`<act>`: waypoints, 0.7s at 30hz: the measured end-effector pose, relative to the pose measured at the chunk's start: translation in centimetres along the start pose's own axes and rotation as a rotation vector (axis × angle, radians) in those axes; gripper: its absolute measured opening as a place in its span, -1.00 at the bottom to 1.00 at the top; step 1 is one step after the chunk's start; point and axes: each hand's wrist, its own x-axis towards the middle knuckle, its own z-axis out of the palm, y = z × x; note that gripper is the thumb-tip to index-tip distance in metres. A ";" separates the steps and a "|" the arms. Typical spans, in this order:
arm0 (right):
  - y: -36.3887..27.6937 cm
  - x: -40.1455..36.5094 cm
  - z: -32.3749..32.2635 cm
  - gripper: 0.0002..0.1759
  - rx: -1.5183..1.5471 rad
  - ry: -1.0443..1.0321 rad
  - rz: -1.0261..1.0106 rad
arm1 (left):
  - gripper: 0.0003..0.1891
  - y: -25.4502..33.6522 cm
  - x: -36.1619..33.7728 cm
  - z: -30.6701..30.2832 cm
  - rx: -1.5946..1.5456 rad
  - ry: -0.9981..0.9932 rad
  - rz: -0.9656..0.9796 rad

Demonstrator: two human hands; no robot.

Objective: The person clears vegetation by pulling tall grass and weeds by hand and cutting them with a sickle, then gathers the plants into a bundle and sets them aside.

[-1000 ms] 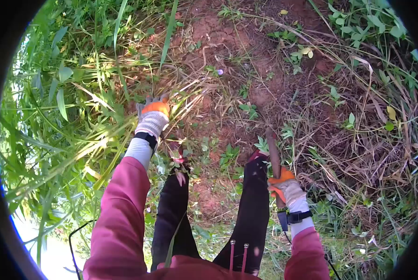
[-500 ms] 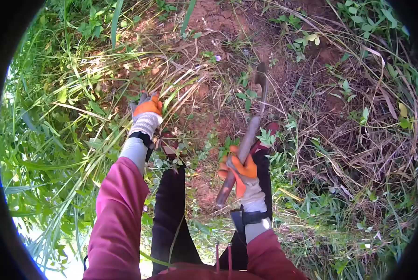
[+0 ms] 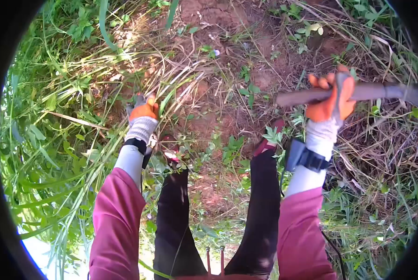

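Observation:
My left hand (image 3: 144,112), in an orange and grey work glove, is closed around a bunch of long grass stalks (image 3: 171,95) low on the left side. On the right, my gloved right hand (image 3: 331,99) is raised and wrapped round the wooden handle of a sickle (image 3: 375,91). The handle lies nearly level, with its butt end pointing left. Its head reaches the dark right edge of the view, so the blade is hidden.
Tall green grass (image 3: 55,154) crowds the left side. Dry cut stalks (image 3: 372,140) lie over the right. Reddish soil (image 3: 209,116) shows in the middle. My feet in dark red shoes (image 3: 267,142) stand apart among small weeds.
My right hand has swung up and to the right with the sickle, turning it from upright to nearly level. My left hand has stayed almost in place on the grass.

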 end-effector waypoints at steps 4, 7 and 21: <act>16.1 -13.8 -5.4 -0.76 -0.281 -0.031 0.817 | -0.60 0.5 -0.8 -1.0 -0.047 -0.009 0.048; 18.7 -27.2 -9.5 -0.90 0.055 0.180 1.345 | -0.59 0.2 0.7 -1.1 -0.050 0.028 0.076; 5.8 -7.6 -0.7 -0.76 -0.214 0.025 0.446 | -0.56 -0.3 -0.1 0.3 -0.040 -0.023 0.098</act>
